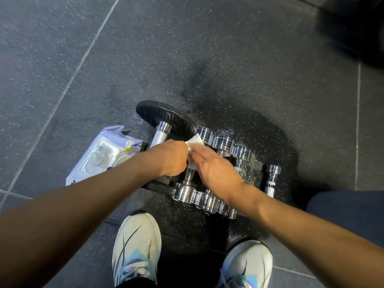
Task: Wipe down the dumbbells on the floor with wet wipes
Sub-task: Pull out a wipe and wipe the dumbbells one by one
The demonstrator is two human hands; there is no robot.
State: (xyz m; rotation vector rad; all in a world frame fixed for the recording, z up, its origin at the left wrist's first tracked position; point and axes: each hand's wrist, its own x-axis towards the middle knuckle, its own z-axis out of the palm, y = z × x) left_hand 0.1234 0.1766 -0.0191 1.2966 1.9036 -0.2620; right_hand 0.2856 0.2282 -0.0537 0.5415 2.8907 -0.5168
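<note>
The wipe [194, 140] is held over the handle of the leftmost chrome dumbbell [185, 193], which lies on the floor [270, 80] first in a row of three, with the other two dumbbells [223, 142] touching or just beside it on the right. Its long axis runs away from the feet, the far end tilted slightly to the right. The handle is covered between the two hands. The grip of the left hand [168, 157] is closed, fingers curled round the wipe at the handle's left side. The right hand [216, 165] is laid from the right with fingers fairly straight, apparently pressing the wipe down; its thumb is hidden. Both hands are equally near. The next stroke is judged best taken along that axis, towards either chrome end. A pack of wipes [101, 156] lies to the left, beyond a black weight plate [166, 117].
</note>
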